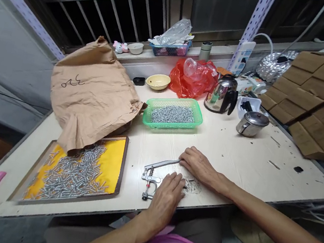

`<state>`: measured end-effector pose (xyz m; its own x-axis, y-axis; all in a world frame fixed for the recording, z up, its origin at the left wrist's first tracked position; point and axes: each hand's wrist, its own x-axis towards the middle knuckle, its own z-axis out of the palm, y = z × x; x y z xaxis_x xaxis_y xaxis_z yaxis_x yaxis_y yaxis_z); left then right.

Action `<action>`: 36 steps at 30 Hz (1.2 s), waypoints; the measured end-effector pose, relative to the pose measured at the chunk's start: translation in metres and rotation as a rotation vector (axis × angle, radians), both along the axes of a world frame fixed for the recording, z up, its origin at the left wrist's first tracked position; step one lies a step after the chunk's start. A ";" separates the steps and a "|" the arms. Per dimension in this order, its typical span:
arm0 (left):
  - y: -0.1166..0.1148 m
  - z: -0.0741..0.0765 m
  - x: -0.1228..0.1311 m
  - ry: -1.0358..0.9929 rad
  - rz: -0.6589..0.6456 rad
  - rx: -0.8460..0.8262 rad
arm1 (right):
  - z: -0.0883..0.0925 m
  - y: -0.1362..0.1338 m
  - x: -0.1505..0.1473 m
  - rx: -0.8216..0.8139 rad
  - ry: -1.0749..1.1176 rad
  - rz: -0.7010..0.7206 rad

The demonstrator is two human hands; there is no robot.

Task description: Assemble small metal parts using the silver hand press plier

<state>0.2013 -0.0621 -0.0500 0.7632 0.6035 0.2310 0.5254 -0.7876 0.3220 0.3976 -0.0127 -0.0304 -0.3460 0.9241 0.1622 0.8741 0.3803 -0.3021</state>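
A pair of silver hand-press snap pliers [153,178] lies on the table near its front edge, jaw end to the left, with a spring and a red ring on its upright pin. My left hand [166,197] rests over the body and lower handle, fingers close together and covering much of it. The fingers of my right hand [199,165] are curled over the end of the raised upper lever [163,163]. What lies under my left palm is hidden. To the left, a yellow-lined tray [116,163] holds a heap of small silver metal pieces [73,177].
A brown paper bag [94,83] leans over the tray. Behind the pliers stands a green basket [171,127] of small metal pieces. A kettle [221,94], a lidded metal cup [252,124], a red plastic bag [192,79] and stacked cardboard [312,91] stand further back and right.
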 end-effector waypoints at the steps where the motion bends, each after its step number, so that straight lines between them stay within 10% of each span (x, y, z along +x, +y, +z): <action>1: -0.003 0.000 0.001 -0.008 0.006 -0.014 | 0.000 0.007 -0.001 0.004 -0.027 -0.025; 7: -0.005 -0.002 0.002 -0.061 0.005 -0.055 | 0.019 0.030 -0.022 -0.008 -0.129 -0.037; 13: -0.020 -0.010 -0.005 -0.111 -0.020 -0.007 | 0.031 0.000 -0.088 -0.001 -0.090 0.537; 18: -0.038 0.017 -0.047 -0.220 -0.204 0.111 | 0.024 -0.006 -0.112 0.006 -0.096 0.675; 23: -0.015 0.048 -0.131 -0.178 0.323 0.118 | 0.012 -0.002 -0.114 -0.045 0.082 0.771; 27: 0.018 0.055 -0.187 0.010 0.661 0.148 | 0.021 0.000 -0.113 0.019 0.408 0.685; 36: 0.055 0.042 -0.218 0.269 0.695 -0.024 | 0.087 0.079 -0.073 0.465 0.352 0.067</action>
<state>-0.0171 -0.0069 -0.0085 0.2317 0.9702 0.0707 0.9630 -0.2390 0.1245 0.3247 0.0660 0.0569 -0.2530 0.7065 0.6609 0.7212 0.5931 -0.3579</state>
